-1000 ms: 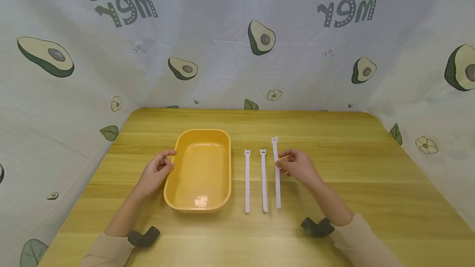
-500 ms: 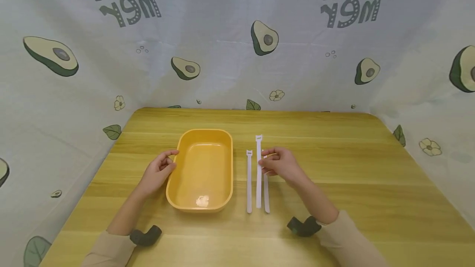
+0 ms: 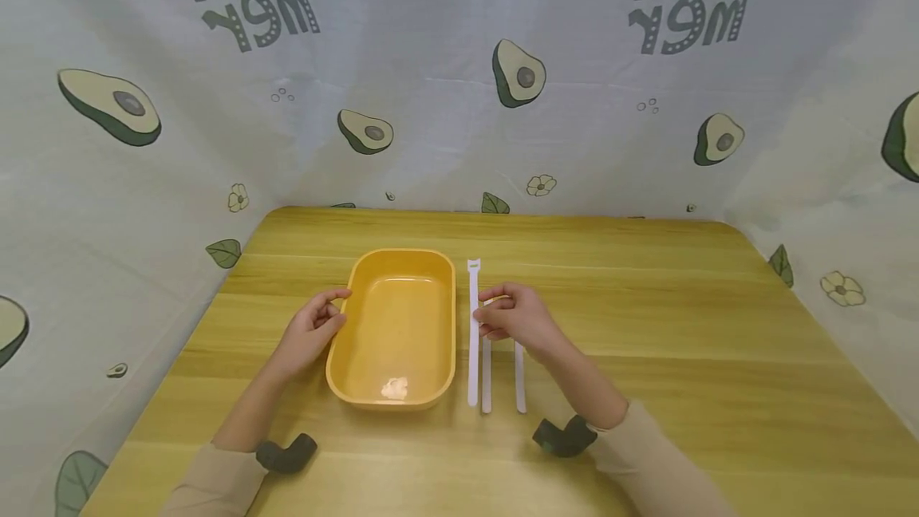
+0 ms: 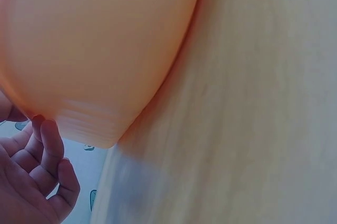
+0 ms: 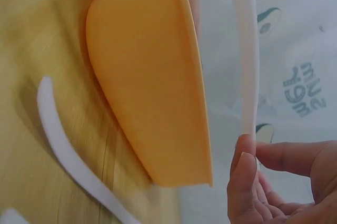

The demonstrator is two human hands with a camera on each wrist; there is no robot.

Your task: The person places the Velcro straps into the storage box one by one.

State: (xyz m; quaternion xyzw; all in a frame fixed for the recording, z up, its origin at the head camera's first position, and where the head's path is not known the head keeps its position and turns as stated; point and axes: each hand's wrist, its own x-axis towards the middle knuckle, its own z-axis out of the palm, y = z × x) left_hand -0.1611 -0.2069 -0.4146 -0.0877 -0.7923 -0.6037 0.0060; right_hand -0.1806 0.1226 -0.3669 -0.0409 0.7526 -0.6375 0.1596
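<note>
Nearest the camera, 2 beige sleeves (image 3: 215,481) are reaching forward over the wooden table (image 3: 646,341), each wrist carrying a dark mount. Just beyond them, 2 white straps are lying flat side by side on the table: strap 2 (image 3: 487,377) just beside the tray, and strap 3 (image 3: 519,377) to its right. The right hand (image 3: 513,319) is pinching strap 1 (image 3: 473,325) near its middle between thumb and fingers (image 5: 243,179), holding it lengthwise in the gap between the tray and the lying straps, its slotted head pointing away. The left hand (image 3: 312,329) is resting with loosely curled fingers (image 4: 50,145) touching the tray's left wall, clasping nothing that shows.

By my judgement, the carry step is under way: strap 1 is being brought across toward the yellow tray (image 3: 393,258). The next move is probably calling for a lift over the right rim and a release with the strap lying along the tray's length, the left hand steadying the tray.

Inside, the tray is holding no strap; only a small pale patch near its front wall is showing, and whether that is glare or a scrap I cannot tell.

Farthest back, an avocado-print cloth (image 3: 459,102) is hanging behind the table.
</note>
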